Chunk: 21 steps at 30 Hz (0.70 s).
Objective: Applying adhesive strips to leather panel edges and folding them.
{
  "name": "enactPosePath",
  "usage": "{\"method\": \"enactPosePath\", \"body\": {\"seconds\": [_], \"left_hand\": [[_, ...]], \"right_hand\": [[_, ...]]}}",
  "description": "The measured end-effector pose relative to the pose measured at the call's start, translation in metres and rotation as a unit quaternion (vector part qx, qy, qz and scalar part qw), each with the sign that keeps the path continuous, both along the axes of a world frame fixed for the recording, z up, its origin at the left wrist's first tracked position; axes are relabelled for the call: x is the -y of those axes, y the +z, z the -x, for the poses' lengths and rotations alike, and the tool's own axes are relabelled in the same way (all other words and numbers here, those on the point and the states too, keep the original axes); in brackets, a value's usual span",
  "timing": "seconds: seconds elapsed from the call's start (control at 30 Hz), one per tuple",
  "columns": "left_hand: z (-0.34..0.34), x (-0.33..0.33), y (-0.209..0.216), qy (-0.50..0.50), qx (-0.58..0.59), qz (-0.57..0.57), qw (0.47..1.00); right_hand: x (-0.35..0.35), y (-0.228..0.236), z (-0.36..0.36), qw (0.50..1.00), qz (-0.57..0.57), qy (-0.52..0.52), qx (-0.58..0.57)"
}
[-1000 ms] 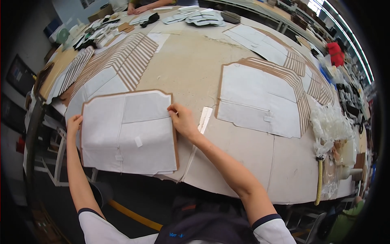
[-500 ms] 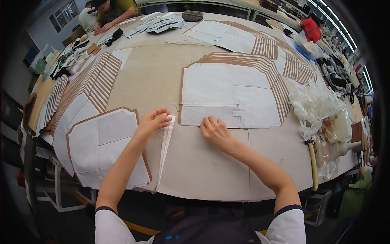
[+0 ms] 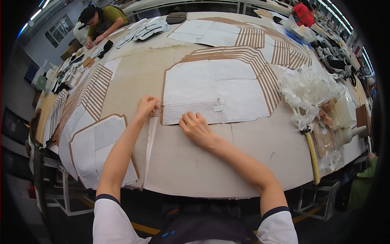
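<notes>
A stack of white fabric panels (image 3: 187, 85) with brown edges lies in front of me, its layers fanned into stripes along the far and right sides. My right hand (image 3: 196, 128) is closed, its curled fingers on the near edge of the top panel, left of a small white tab (image 3: 218, 108). Just off the stack's left edge is my left hand (image 3: 147, 106), fingertips pinched together. Whatever they may hold is too small to make out. Below that hand runs a narrow folded white strip (image 3: 150, 136) on the table covering.
Another pile of white panels (image 3: 97, 140) lies left, beside fanned striped layers (image 3: 91, 89). More panels (image 3: 207, 30) lie at the far side. A bundle of white plastic strips (image 3: 306, 91), a bottle (image 3: 345, 116) and a yellow-wrapped handle (image 3: 312, 158) lie right. A co-worker (image 3: 103, 24) leans over the far left.
My left hand has closed from loosely spread fingers to a pinch and come to the stack's left edge. The right hand stays at the near edge. The whole view has shifted slightly.
</notes>
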<state>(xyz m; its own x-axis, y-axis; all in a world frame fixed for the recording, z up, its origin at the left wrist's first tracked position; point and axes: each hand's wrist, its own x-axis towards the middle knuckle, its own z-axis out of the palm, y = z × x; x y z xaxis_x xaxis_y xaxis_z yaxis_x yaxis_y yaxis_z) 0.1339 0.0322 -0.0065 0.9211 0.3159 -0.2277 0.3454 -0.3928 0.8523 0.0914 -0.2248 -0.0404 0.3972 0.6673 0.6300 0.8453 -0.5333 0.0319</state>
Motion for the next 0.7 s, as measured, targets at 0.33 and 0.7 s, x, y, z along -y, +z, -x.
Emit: {"method": "enactPosePath", "body": {"seconds": [0.33,0.7], "left_hand": [[-0.005,0.001,0.003,0.088,0.145,0.149,0.974],[0.031,0.097,0.014,-0.155,0.006,0.285,0.946]], "right_hand": [[0.025,0.012,-0.067,0.809,-0.454,-0.157,-0.340],[0.155,0.335,-0.046,0.976,-0.201,0.081,-0.023]]}}
